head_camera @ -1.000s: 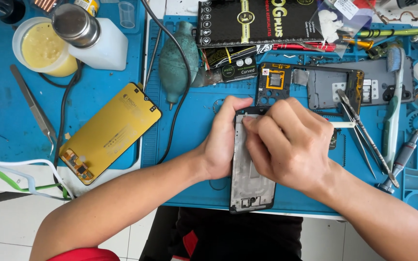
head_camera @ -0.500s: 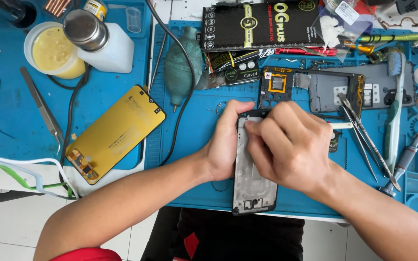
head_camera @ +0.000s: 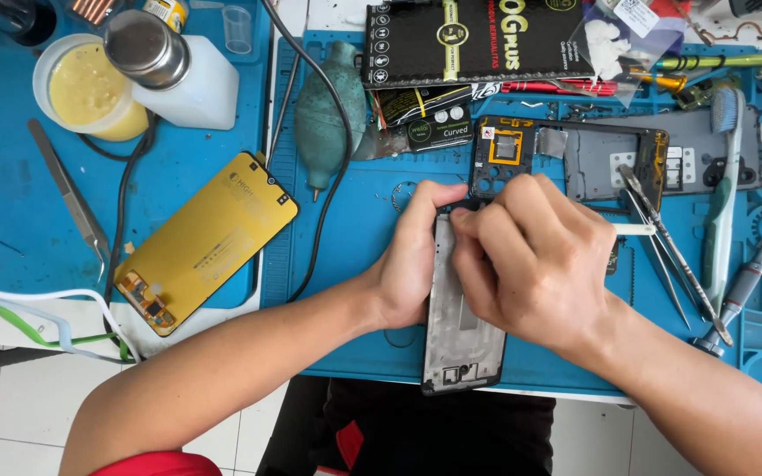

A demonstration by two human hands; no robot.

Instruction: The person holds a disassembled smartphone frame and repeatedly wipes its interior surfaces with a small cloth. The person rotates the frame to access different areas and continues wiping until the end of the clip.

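Both hands on a phone frame [head_camera: 460, 339], lying lengthwise on the blue mat [head_camera: 363, 220], lower end reaching the near edge. Left hand [head_camera: 412, 260] curled against the frame's left side near the top, thumb pointing up along the edge, fingers tucked under the other hand. Right hand [head_camera: 535, 256] laid over the frame's upper part, fingers bunched and pressed down at the top left corner, touching the left thumb. A thin white stick [head_camera: 632, 229] poking out to the right from under the right hand; whether pinched or merely lying there, cannot tell.

Just beyond the hands, a grey back housing [head_camera: 593, 154] with a dark camera section at its left end. Right of the hands, tweezers [head_camera: 663, 238] lying slanted, a toothbrush [head_camera: 723, 194] running up and down the mat, and a screwdriver [head_camera: 743, 286] near the right rim. At the top, a black packet [head_camera: 474, 40] and a smaller dark packet [head_camera: 438, 132] beneath it. A teal blower [head_camera: 328, 115] left of these, with a black cable [head_camera: 332, 185] crossing it and trailing down the mat.

On a second blue mat [head_camera: 11, 220] to the left: a yellow-backed screen [head_camera: 205, 238] lying tilted, a metal tool [head_camera: 68, 194], a white bottle [head_camera: 187, 75] with a metal cap, and a tub [head_camera: 90, 88] of yellow stuff. White and green wires [head_camera: 37, 322] along the near left edge.
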